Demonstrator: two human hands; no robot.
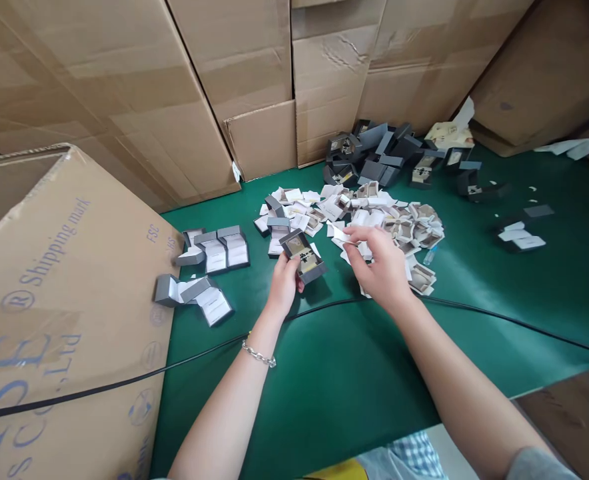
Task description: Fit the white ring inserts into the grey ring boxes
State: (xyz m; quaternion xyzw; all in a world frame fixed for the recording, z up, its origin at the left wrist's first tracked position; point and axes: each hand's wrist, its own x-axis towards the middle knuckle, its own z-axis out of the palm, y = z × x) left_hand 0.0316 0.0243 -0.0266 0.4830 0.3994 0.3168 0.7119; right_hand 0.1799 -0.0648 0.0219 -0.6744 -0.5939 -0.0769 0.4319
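My left hand [283, 283] grips a small open grey box [304, 255] with a beige insert, just above the green table [354, 373]. My right hand [378, 263] reaches into a heap of white cards and beige inserts [374, 217], its fingers curled and pinching at a white card [350, 241] on the heap's near edge. A silver bracelet [258, 355] circles my left wrist.
Finished grey boxes with white cards [214, 253] lie at the left. A pile of dark grey boxes [374, 157] sits at the back. Large cardboard cartons [254, 87] wall the rear, another carton [59, 300] stands left. A black cable [474, 312] crosses the table.
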